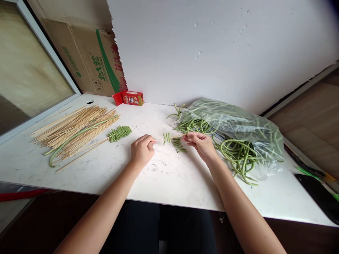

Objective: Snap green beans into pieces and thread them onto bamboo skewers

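Left hand [142, 149] and right hand [200, 144], fingers pinched closed, hold a thin wooden skewer [159, 139] threaded with short, smooth green bean pieces [166, 138]. Glossy clear plastic covers long, curling beans [239, 155].

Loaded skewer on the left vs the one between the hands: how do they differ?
Fill: the loaded skewer has many bean pieces; the held skewer shows only a few.
Spacing: the loaded skewer's pieces are packed close; the held skewer's show gaps.
Support: the loaded skewer lies on the table; the held skewer spans between left hand and right hand.
Shared: short green pieces set crosswise on thin sticks.
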The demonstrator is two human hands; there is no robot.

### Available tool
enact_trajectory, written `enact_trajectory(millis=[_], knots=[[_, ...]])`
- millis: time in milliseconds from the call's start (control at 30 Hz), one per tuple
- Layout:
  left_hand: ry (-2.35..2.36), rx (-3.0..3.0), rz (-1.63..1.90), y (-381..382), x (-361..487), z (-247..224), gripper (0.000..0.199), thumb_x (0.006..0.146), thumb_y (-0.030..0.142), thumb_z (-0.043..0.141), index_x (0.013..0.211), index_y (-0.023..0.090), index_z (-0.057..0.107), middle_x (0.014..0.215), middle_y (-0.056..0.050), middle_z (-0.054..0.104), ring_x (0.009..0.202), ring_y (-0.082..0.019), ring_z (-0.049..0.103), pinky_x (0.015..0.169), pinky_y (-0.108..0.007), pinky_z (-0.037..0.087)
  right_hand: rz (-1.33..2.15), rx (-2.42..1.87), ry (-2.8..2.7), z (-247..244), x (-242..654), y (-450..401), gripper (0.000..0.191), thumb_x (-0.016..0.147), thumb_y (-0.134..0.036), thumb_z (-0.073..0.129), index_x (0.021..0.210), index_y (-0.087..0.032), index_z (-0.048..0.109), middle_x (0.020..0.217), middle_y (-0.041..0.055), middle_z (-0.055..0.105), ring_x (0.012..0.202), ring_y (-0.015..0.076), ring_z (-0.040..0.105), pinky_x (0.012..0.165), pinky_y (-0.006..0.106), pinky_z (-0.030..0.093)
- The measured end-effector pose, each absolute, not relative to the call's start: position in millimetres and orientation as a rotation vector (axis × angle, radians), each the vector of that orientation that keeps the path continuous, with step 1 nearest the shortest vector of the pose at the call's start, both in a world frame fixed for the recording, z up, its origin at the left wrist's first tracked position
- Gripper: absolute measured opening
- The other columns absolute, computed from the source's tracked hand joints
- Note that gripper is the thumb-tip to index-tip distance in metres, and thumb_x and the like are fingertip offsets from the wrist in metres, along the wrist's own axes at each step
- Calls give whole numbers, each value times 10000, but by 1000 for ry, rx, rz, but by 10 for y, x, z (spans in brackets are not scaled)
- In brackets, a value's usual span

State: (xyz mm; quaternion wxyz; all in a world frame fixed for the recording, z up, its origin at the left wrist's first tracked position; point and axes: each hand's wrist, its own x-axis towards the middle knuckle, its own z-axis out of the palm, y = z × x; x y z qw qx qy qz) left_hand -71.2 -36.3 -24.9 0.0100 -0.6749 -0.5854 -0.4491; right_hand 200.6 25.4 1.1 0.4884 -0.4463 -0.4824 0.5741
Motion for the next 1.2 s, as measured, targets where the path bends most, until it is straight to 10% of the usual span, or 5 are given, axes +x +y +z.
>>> enact_trajectory(millis=[1200], knots=[[-1823, -2130, -1412, -373, -717, -272, 228, 867, 57, 563, 765, 231, 669, 800, 10, 750, 735, -157, 657, 642, -270, 409, 1457, -1016, -1177, 31, 1959, 200, 373, 746, -518, 921, 918, -197, 842, 995, 118, 842, 942, 276, 817, 885, 376, 666]])
